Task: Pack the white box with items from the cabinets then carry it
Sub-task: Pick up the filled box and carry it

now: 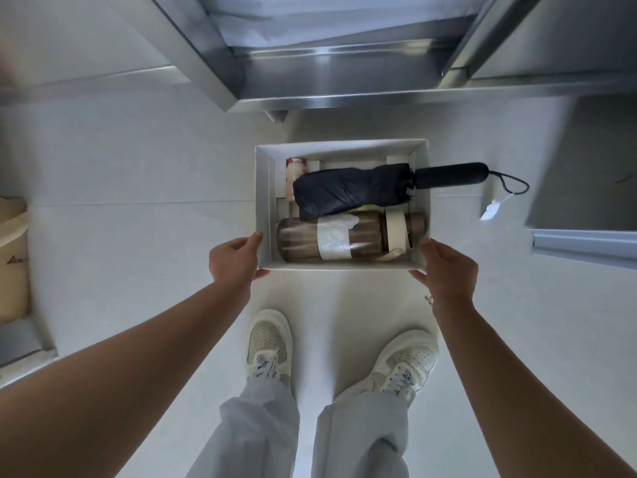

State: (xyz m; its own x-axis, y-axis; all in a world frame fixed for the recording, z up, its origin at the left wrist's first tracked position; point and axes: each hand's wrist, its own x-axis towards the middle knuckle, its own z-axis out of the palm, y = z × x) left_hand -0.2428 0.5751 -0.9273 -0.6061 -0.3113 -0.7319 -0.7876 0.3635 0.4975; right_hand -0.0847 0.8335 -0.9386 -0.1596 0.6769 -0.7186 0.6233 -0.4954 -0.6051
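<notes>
the white box (265,188) sits open-topped over a pale tiled floor (138,167), directly ahead of the person's feet and below the edge of a stainless steel cabinet (344,81). whether the box rests on the floor or is lifted clear of it cannot be told.

left hand (236,260): clamped on the near left corner of the box, thumb along the left wall's rim, other fingers under or behind the corner.

right hand (448,267): clamped on the near right corner, thumb at the rim, other fingers against the outer wall.

contents of the box:
- a brown translucent water bottle (348,238) lying on its side along the near wall, cream cap band toward the right.
- a folded black umbrella (355,189) lying just behind the bottle, its handle (451,174) projecting over the right wall, wrist strap and white tag hanging outside.
- a small red-and-white container (295,174) in the far left corner, partly hidden by the umbrella.

two cream sneakers (270,343) stand near the box.
</notes>
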